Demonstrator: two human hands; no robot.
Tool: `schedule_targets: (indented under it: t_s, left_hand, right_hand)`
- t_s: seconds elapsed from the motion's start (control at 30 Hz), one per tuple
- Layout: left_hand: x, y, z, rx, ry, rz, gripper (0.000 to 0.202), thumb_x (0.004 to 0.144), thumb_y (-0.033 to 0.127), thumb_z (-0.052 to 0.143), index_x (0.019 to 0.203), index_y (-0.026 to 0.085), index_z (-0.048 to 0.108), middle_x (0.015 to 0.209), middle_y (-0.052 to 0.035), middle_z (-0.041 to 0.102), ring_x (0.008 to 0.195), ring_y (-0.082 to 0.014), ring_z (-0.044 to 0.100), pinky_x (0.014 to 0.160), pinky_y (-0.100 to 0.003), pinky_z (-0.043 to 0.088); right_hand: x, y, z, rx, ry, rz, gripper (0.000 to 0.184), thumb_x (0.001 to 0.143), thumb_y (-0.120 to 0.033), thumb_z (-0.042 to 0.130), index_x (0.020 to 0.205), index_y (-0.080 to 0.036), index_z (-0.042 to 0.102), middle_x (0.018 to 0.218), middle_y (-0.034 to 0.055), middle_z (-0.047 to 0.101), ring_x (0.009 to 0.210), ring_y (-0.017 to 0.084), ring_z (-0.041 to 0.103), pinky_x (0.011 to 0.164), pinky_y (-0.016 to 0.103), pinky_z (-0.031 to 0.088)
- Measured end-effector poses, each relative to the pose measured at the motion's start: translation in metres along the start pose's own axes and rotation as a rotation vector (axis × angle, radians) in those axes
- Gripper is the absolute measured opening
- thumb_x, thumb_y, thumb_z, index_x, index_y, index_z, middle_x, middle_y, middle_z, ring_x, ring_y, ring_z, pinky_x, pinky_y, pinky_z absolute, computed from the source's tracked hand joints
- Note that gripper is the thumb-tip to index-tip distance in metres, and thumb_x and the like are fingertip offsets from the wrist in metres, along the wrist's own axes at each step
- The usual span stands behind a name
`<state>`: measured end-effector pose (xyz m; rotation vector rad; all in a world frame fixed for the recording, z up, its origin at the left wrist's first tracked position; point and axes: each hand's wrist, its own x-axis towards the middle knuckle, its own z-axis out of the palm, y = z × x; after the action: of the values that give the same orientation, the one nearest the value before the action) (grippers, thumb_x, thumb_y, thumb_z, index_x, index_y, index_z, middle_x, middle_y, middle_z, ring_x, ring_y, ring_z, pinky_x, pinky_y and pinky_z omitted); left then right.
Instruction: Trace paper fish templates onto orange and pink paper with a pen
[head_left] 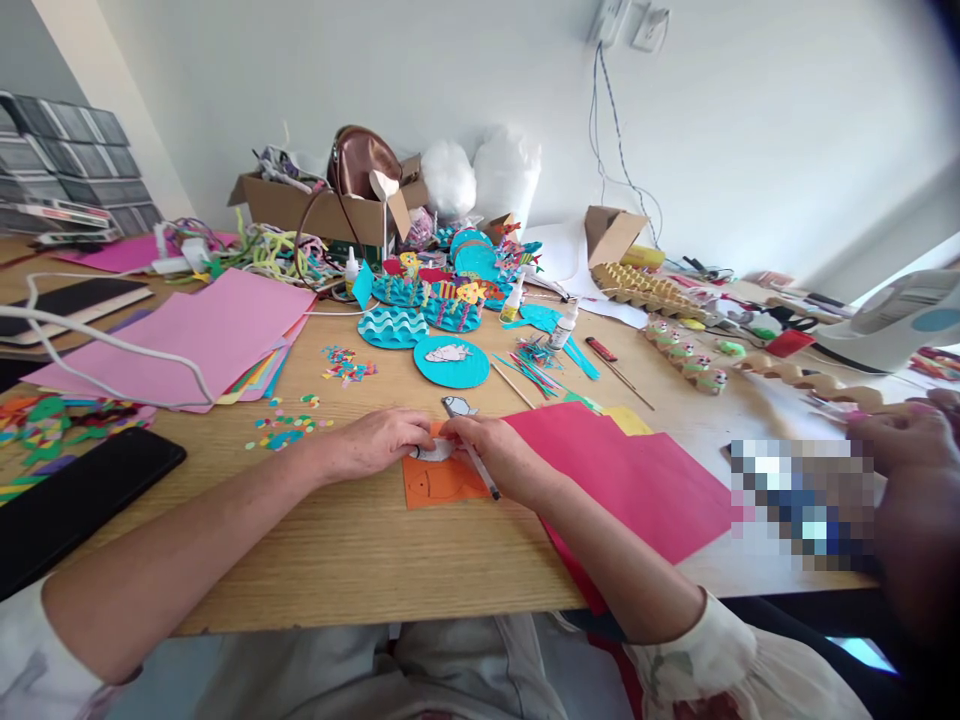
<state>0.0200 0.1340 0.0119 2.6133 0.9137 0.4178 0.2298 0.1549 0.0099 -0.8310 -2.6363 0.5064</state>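
An orange paper piece [439,482] with a pencilled fish outline lies on the wooden table [352,550] in front of me. On its upper edge sits a small white fish cut-out [435,452]. My left hand [379,440] presses fingers down on that cut-out and the orange paper. My right hand [499,455] is closed round a white pen [480,470], its tip down on the orange paper beside the cut-out. Another grey fish cut-out [457,406] lies just beyond my hands.
Red paper sheets [637,480] lie to the right, pink sheets [210,335] to the left, a black phone [67,500] at the near left. Blue paper discs [450,362], glue bottles, paper scraps and cardboard boxes [330,210] crowd the back. Another person's hand [907,440] is at far right.
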Motion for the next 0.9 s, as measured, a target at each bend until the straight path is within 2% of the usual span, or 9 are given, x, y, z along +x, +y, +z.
schedule_targets:
  t_s: [0.17, 0.3, 0.4, 0.5, 0.6, 0.73, 0.9]
  left_hand:
    - [0.002, 0.000, 0.000, -0.016, -0.006, 0.009, 0.027, 0.089, 0.011, 0.040, 0.092, 0.017, 0.066, 0.099, -0.0050, 0.062, 0.094, -0.0153, 0.056, 0.085, -0.025, 0.040]
    - [0.006, -0.001, -0.001, -0.044, -0.027, -0.011, 0.027, 0.088, 0.010, 0.042, 0.093, 0.018, 0.067, 0.096, -0.0037, 0.063, 0.093, -0.0145, 0.057, 0.083, -0.023, 0.040]
    - [0.008, -0.003, -0.002, -0.044, -0.049, -0.092, 0.025, 0.085, 0.008, 0.045, 0.089, 0.017, 0.068, 0.094, -0.0034, 0.063, 0.088, -0.0143, 0.058, 0.078, -0.021, 0.041]
    - [0.009, -0.006, -0.003, -0.091, -0.066, -0.106, 0.027, 0.083, 0.005, 0.045, 0.088, 0.018, 0.068, 0.094, -0.0024, 0.064, 0.085, -0.0127, 0.058, 0.072, -0.019, 0.040]
    - [0.011, -0.008, -0.004, -0.160, -0.069, -0.062, 0.029, 0.081, 0.002, 0.043, 0.086, 0.016, 0.068, 0.091, -0.0026, 0.064, 0.082, -0.0115, 0.058, 0.069, -0.017, 0.040]
    - [0.013, -0.009, -0.004, -0.246, -0.066, -0.023, 0.026, 0.082, 0.004, 0.042, 0.083, 0.014, 0.066, 0.088, -0.0033, 0.063, 0.080, -0.0117, 0.057, 0.069, -0.019, 0.040]
    - [0.013, -0.010, -0.005, -0.340, -0.064, 0.010, 0.023, 0.078, 0.001, 0.041, 0.067, 0.013, 0.058, 0.072, -0.0002, 0.057, 0.073, -0.0111, 0.054, 0.068, -0.020, 0.039]
  right_hand:
    - [-0.001, -0.001, 0.001, -0.006, 0.008, 0.001, 0.019, 0.081, -0.010, 0.051, 0.097, -0.016, 0.060, 0.087, 0.0074, 0.066, 0.079, 0.016, 0.060, 0.069, 0.026, 0.044]
    - [-0.005, -0.002, -0.007, 0.069, 0.116, 0.016, 0.018, 0.085, -0.023, 0.051, 0.097, -0.016, 0.063, 0.091, 0.0094, 0.067, 0.080, 0.017, 0.062, 0.071, 0.026, 0.045]
    - [-0.011, -0.005, -0.019, 0.218, 0.179, 0.053, 0.026, 0.090, -0.030, 0.042, 0.092, -0.016, 0.064, 0.083, 0.0065, 0.067, 0.075, 0.015, 0.062, 0.069, 0.025, 0.045]
    - [-0.017, -0.011, -0.029, 0.387, 0.151, 0.138, 0.024, 0.088, -0.024, 0.039, 0.096, -0.018, 0.061, 0.071, 0.0012, 0.062, 0.070, 0.013, 0.059, 0.066, 0.024, 0.044]
    - [-0.020, -0.022, -0.032, 0.480, 0.055, 0.205, 0.019, 0.080, -0.016, 0.043, 0.092, -0.020, 0.057, 0.067, -0.0023, 0.059, 0.066, 0.012, 0.056, 0.060, 0.023, 0.041]
    - [-0.013, -0.037, -0.025, 0.439, 0.001, 0.191, 0.014, 0.073, -0.012, 0.045, 0.080, -0.019, 0.055, 0.066, -0.0024, 0.060, 0.062, 0.011, 0.052, 0.057, 0.022, 0.038]
    - [0.002, -0.038, 0.000, 0.425, 0.085, 0.169, 0.009, 0.073, -0.014, 0.047, 0.074, -0.018, 0.055, 0.064, -0.0018, 0.057, 0.057, 0.010, 0.048, 0.054, 0.021, 0.036]
